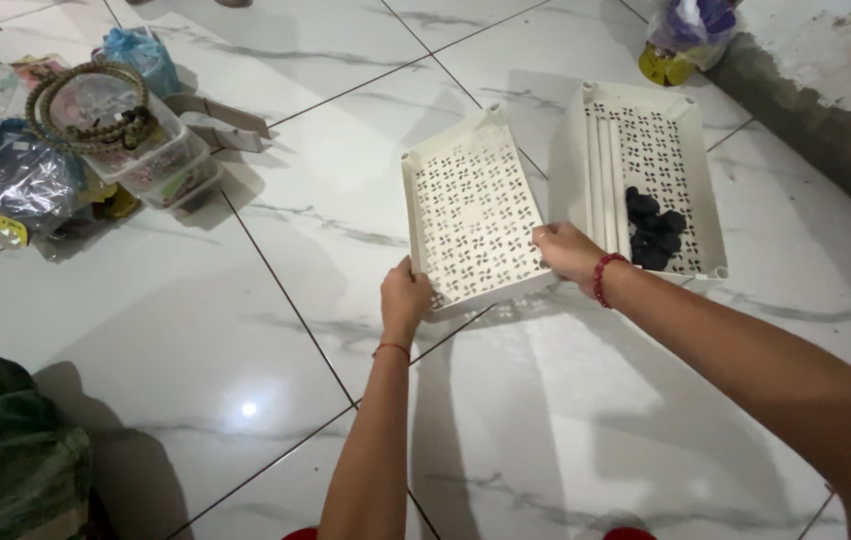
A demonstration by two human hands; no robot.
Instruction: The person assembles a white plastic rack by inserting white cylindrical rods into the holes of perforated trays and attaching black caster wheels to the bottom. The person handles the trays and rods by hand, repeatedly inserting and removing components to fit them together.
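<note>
White perforated plastic tray (pixel 473 215) lies on the marble-tiled floor (pixel 195 330), gripped at both near corners: left hand (pixel 404 299) fingers pressed on the near-left corner, right hand (pixel 569 251) fingers curled over the near-right edge. Its long axis runs away from the person. A second white tray (pixel 703 190) with black round pieces (pixel 653 232) sits just beside, right.

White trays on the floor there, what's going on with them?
A person kneeling over a tiled floor grips a white perforated tray with both hands: the left hand on its near corner, the right hand on its right edge. Beside it lies a second white tray holding white rods and black caps.
</note>
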